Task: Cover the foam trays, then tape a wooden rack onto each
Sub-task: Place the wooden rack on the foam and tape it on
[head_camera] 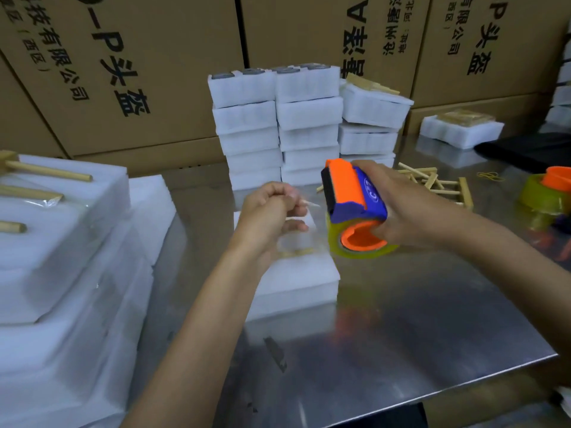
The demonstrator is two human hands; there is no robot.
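A white foam tray (296, 282) lies on the steel table (401, 329) in front of me, with a wooden rack (298, 251) partly visible on its top under my left hand. My right hand (411, 208) grips an orange-and-blue tape dispenser (355, 208) holding a roll of clear yellowish tape, raised just above the tray's right end. My left hand (272, 211) is closed, pinching the pulled-out end of the clear tape (309, 205) to the left of the dispenser, above the tray.
Stacks of white foam trays (278, 125) stand behind, some topped with wooden racks. Loose wooden racks (438, 183) lie at right, near a second tape dispenser (547, 193). Taped trays (61, 242) are piled at left. Cardboard boxes (139, 72) line the back.
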